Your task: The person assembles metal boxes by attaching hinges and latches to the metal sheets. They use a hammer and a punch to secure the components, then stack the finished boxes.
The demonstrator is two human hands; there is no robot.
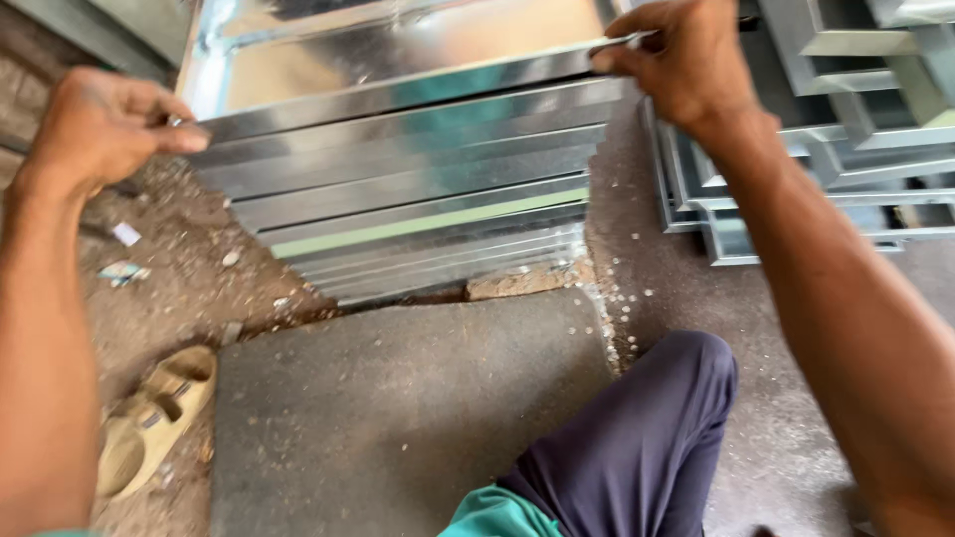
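both hands (pixel 109 124) (pixel 681 60) on top sheet (pixel 398 94) edge corners

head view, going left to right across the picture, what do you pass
left hand → tan sandal on the ground → stack of shiny sheet-metal pieces → right hand gripping the top sheet's edge → pile of metal frames
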